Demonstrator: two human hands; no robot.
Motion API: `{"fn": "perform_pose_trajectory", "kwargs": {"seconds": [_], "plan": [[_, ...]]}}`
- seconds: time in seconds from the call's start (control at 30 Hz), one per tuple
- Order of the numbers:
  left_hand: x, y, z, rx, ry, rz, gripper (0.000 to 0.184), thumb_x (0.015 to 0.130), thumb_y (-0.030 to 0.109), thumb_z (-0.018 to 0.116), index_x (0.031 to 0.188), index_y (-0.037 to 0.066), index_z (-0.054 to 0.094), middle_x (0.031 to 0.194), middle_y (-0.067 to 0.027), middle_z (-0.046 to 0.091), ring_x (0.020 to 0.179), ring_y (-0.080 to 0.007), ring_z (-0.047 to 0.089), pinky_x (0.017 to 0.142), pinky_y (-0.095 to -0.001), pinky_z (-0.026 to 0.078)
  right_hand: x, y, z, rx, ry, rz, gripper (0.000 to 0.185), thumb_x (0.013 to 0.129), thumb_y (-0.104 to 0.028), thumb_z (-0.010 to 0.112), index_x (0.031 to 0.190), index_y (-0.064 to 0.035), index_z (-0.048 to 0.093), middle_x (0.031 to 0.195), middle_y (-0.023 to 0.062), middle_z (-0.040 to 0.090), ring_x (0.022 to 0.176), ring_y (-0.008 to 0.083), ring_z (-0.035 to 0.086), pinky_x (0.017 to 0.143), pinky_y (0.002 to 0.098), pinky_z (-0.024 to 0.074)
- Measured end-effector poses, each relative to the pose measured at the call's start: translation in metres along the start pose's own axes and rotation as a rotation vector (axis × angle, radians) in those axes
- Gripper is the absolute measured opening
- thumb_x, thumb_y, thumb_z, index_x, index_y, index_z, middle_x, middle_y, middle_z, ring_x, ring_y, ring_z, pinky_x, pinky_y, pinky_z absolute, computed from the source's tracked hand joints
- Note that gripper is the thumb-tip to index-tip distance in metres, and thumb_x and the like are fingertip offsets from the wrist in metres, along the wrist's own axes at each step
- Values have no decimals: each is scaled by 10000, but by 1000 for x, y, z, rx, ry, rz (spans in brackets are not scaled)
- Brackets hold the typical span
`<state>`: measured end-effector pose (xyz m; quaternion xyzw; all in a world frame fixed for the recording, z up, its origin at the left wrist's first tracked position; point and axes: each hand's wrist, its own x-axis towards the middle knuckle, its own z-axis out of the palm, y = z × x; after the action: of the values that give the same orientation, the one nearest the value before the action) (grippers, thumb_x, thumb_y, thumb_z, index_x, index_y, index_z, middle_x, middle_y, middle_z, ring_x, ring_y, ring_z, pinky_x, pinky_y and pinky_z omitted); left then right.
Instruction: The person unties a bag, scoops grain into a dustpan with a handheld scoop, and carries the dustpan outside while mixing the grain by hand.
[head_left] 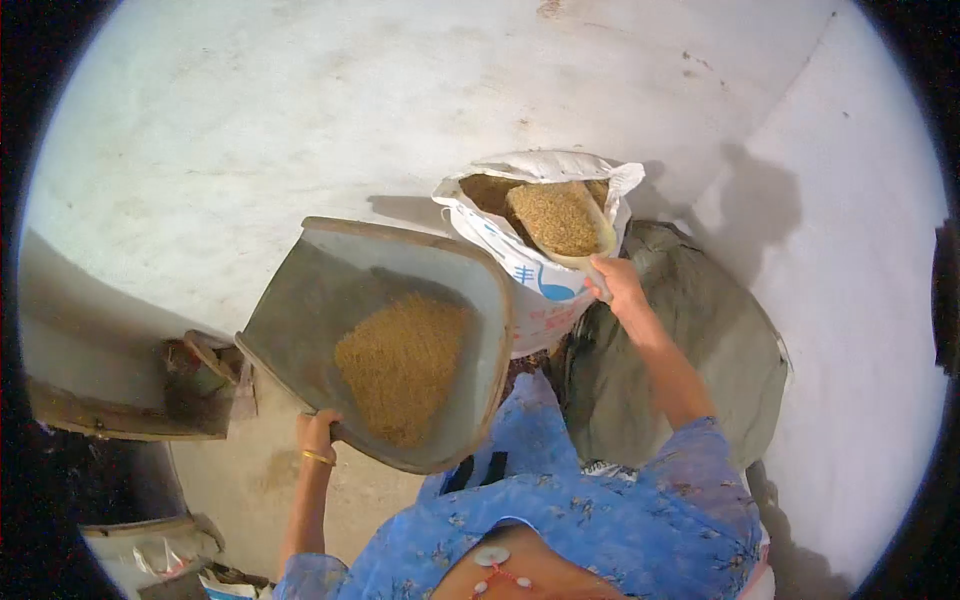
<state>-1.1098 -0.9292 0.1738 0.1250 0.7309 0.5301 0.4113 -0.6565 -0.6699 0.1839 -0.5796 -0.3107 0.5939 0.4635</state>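
Holding heaped scoop at sack mouth, pan alongside

Gripping scoop [605, 238] in right hand [620, 285], fingers wrapped round the handle. Positioned at the mouth of the sack [545, 320], inside its right rim as viewed, with blade heaped with grain [553, 215]; cannot tell whether clear of the contents below.

Holding pan [290, 300] in left hand [318, 432] by its lower left edge, closed on the rim; cannot tell finger placement underneath, hidden. Carrying a pile [405, 365] between its middle and lower right edge. Overlapping the sack at its right edge in this view; contact uncertain.

Handling, judged by eye:
- With scoop: likely stiff and light in itself, but nose-heavy when heaped. Best held by the handle, close to the blade, kept level; prone to spilling over the sides if tipped.
- With pan: likely rigid, heavier on the loaded side, apt to twist against a one-handed hold. Best gripped firmly at the rim, near the weight.
- With grain: loose, dry-looking, quick to slide.
- With sack: soft-walled, likely to fold if pressed at the rim.
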Motion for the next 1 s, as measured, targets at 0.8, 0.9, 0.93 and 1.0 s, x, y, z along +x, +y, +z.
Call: {"fn": "perform_pose_trajectory", "kwargs": {"seconds": [0.8, 0.9, 0.93, 1.0], "plan": [[25, -34, -13, -44, -112, 61, 128, 599, 59, 612, 528, 4, 520, 525, -42, 488, 415, -139, 457, 368, -284, 371, -126, -100, 74, -2007, -42, -1339, 564, 692, -61, 528, 1216, 72, 365, 701, 167, 582, 521, 291, 573, 443, 396, 448], [31, -37, -18, -44, -115, 46, 127, 598, 49, 605, 523, 16, 509, 519, -36, 477, 415, -138, 450, 368, -279, 357, -82, -140, 46, -2058, -39, -1370, 548, 696, -47, 522, 1213, 56, 371, 680, 158, 577, 512, 277, 570, 430, 392, 439], [30, -37, -17, -25, -118, 27, 127, 599, 45, 600, 522, 22, 502, 513, -32, 468, 416, -137, 447, 373, -276, 353, -55, -143, 36, -2084, -164, -1374, 508, 705, -50, 516, 1186, 58, 391, 664, 154, 576, 513, 269, 574, 421, 392, 433], [23, -30, -14, -39, -89, 14, 113, 595, 44, 597, 540, 23, 501, 519, -28, 465, 421, -135, 443, 381, -272, 356, -36, -154, 36, -2106, -295, -1377, 469, 714, -53, 510, 1159, 60, 411, 648, 151, 575, 514, 260, 578, 412, 391, 427]]}}
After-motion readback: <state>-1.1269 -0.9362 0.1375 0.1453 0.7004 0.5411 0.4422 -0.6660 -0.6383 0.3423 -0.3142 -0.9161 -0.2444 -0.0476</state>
